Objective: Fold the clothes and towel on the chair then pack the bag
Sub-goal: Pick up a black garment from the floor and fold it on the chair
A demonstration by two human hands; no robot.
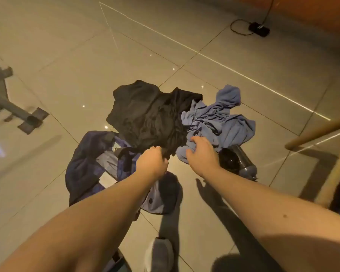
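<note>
Fingers point(157, 149) of the left hand point(151, 163) curled tight, pinching the near edge of the black garment point(151, 114), which lies crumpled on the tiled floor point(67, 75) just beyond them; right hand point(202, 156) alongside, its fingers point(194, 139) loosely spread and bent, tips down on the blue towel point(220, 122), no firm grip showing; towel bunched beyond and right of those fingertips, touching the garment; navy bag point(90, 160) lies left of the left fingers; a dark bottle point(237, 160) just right of the right wrist.
</note>
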